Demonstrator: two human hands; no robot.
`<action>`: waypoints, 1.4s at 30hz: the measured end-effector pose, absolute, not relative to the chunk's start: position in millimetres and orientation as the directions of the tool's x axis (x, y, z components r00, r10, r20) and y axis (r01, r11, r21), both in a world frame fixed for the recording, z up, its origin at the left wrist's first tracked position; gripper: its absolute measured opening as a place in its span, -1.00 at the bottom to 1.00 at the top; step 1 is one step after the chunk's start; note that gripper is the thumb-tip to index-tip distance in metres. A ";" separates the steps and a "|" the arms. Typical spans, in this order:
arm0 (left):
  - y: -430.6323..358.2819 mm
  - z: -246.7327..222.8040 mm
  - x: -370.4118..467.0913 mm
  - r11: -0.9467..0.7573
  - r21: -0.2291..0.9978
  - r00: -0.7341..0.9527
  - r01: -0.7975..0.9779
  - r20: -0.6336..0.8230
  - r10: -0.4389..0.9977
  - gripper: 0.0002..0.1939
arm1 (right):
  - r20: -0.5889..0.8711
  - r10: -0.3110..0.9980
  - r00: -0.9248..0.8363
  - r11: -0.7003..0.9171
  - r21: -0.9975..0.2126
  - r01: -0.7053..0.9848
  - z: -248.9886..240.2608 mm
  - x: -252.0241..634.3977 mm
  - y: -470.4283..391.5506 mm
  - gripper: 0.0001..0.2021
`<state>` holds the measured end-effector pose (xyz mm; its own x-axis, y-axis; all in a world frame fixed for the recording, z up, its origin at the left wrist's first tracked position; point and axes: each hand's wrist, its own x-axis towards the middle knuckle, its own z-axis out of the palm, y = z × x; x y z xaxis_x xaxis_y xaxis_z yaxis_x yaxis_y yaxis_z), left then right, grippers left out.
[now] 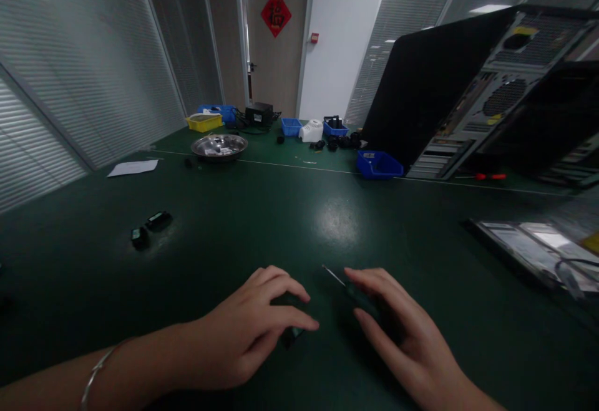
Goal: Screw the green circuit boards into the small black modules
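Observation:
My left hand (259,327) is held low over the green table, its fingers curved and apart. Beneath its thumb a small black piece with a pale greenish face (296,334) shows in part; I cannot tell whether the thumb touches it. My right hand (405,330) curls loosely round the dark handle of a screwdriver (333,275). The thin metal shaft points up and left, toward the gap between my hands. Most of the handle is hidden by my fingers. Farther left lie two similar small black pieces (158,219), close to each other.
A metal dish (219,146), white paper (133,168), a yellow bin (204,123) and a blue bin (380,165) lie farther back. Computer cases (430,80) stand at the right, with a red-handled tool (490,176) near them. A flat unit with cables (538,246) lies at right.

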<state>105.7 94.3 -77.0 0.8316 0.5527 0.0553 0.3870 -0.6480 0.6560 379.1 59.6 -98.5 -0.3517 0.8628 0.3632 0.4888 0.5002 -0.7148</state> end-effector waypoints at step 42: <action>93.5 -92.2 109.2 -0.432 0.750 0.638 0.501 0.018 0.770 -0.83 | 0.186 0.820 -0.542 0.489 -0.720 0.492 -81.9 367.3 58.2 -0.71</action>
